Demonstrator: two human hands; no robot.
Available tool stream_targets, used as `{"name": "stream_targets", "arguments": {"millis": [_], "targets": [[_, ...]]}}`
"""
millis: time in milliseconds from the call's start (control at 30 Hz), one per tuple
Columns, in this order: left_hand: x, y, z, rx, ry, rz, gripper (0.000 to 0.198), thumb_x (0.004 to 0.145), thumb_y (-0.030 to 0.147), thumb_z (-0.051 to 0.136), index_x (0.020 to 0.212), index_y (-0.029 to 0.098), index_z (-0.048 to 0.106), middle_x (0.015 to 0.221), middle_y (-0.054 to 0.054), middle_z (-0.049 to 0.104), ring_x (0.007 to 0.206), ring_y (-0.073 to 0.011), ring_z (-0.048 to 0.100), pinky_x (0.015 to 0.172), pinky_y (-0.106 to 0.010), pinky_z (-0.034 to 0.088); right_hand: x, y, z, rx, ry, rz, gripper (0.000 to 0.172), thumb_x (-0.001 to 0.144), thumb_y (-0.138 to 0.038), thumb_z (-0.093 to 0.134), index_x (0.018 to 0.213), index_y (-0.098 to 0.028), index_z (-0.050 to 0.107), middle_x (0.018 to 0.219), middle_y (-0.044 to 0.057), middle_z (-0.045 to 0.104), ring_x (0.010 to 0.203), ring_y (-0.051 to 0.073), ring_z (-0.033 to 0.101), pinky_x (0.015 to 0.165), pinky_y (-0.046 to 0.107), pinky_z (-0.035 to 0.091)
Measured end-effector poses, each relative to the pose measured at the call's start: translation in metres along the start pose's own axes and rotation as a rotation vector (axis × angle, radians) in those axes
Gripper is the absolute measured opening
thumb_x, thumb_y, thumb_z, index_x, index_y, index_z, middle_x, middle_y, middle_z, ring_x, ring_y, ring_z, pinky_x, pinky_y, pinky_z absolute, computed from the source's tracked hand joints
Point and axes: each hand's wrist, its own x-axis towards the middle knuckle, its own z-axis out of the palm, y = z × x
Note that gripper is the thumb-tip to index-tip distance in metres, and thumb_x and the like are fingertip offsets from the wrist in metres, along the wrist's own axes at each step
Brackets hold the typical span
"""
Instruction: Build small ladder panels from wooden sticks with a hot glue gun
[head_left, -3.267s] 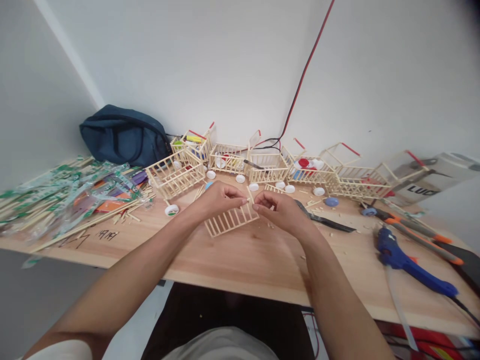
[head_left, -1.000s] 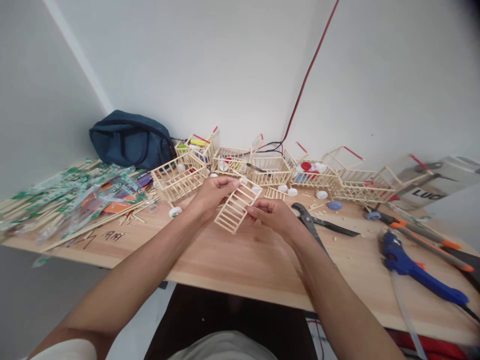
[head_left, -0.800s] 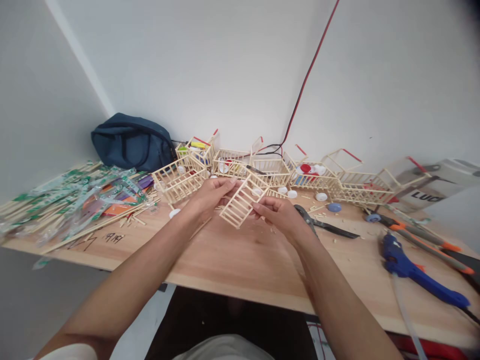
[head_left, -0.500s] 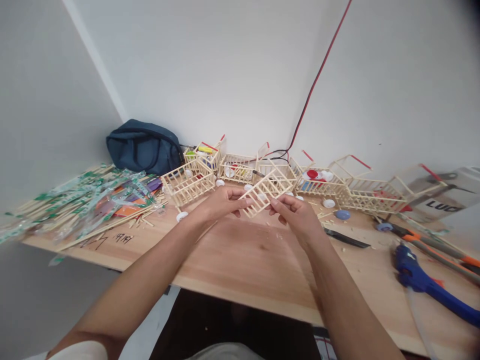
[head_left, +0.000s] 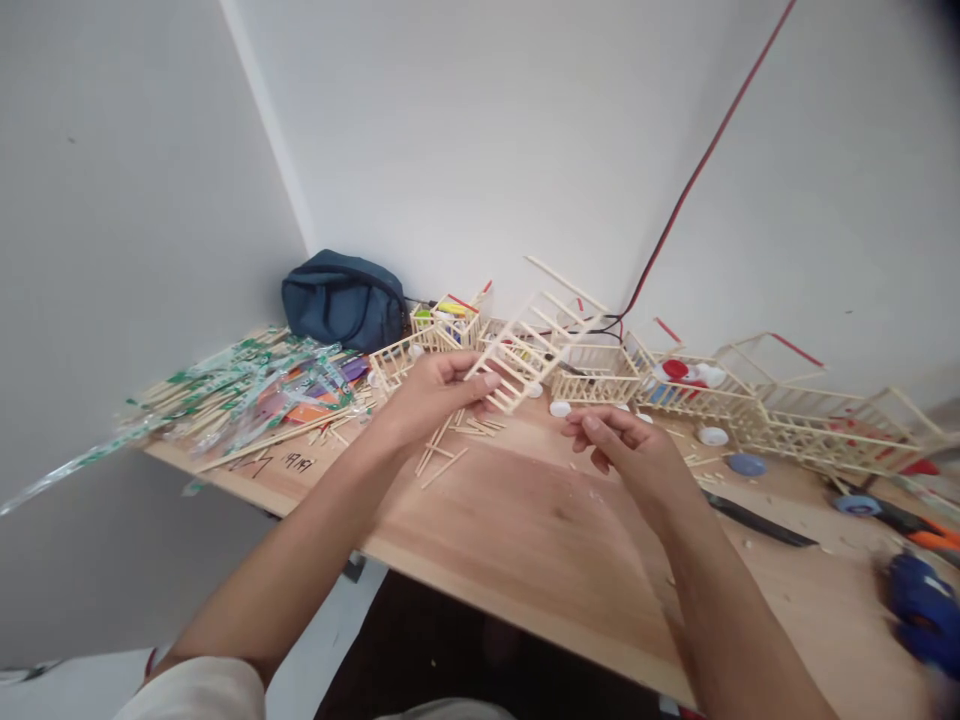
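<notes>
My left hand grips the lower left corner of a light wooden stick frame, raised and tilted above the table. My right hand is to the right of the frame, apart from it, its fingers loosely curled near a white wheel. Whether a small piece is between those fingertips is too small to tell. Behind the hands stand several small stick carts with red handles, one of them holding red and white caps. Loose sticks lie below my left hand.
On the left lie plastic-wrapped sticks beside a blue bag. To the right are a black blade, a blue cap, orange-handled pliers and a blurred blue glue gun. The wooden table's front edge is near me.
My right hand has let go of the stick frame and moved away to the right. My left hand still holds the frame, now turned more upright. The view has shifted left.
</notes>
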Motion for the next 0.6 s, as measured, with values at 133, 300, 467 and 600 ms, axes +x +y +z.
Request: {"name": "stream_targets", "arguments": {"millis": [133, 300, 467, 600], "targets": [[-0.038, 0.016, -0.037, 0.038, 0.379, 0.034, 0.036, 0.075, 0.039, 0.076, 0.103, 0.016, 0.072, 0.096, -0.008, 0.073, 0.074, -0.0138, 0.065, 0.064, -0.023, 0.052, 0.000, 0.000, 0.001, -0.037, -0.035, 0.026, 0.043, 0.076, -0.059, 0.067, 0.088, -0.018, 0.071, 0.087, 0.009, 0.072, 0.067, 0.014, 0.058, 0.050, 0.024, 0.036], [-0.093, 0.012, -0.086, 0.149, 0.712, -0.099, 0.040, 0.073, 0.039, 0.077, 0.107, 0.018, 0.070, 0.099, -0.003, 0.074, 0.077, -0.0118, 0.062, 0.069, -0.019, 0.051, 0.003, 0.003, 0.003, -0.109, -0.076, 0.000, 0.047, 0.074, -0.063, 0.065, 0.086, -0.018, 0.070, 0.087, 0.010, 0.073, 0.064, 0.016, 0.060, 0.050, 0.026, 0.038], [-0.127, -0.011, -0.120, 0.188, 0.867, -0.280, 0.055, 0.057, 0.050, 0.086, 0.100, 0.019, 0.070, 0.093, 0.003, 0.075, 0.074, -0.0103, 0.060, 0.070, -0.018, 0.050, 0.005, 0.004, 0.004, -0.157, -0.078, 0.006, 0.047, 0.074, -0.064, 0.062, 0.084, -0.018, 0.069, 0.086, 0.010, 0.073, 0.064, 0.016, 0.061, 0.051, 0.026, 0.039], [-0.131, -0.022, -0.124, 0.185, 0.912, -0.368, 0.057, 0.046, 0.046, 0.090, 0.092, 0.018, 0.071, 0.070, 0.006, 0.071, 0.062, -0.0092, 0.057, 0.066, -0.019, 0.050, 0.005, 0.007, 0.005, -0.172, -0.061, 0.063, 0.044, 0.072, -0.061, 0.065, 0.081, -0.018, 0.069, 0.085, 0.009, 0.074, 0.063, 0.015, 0.061, 0.055, 0.027, 0.043]]}}
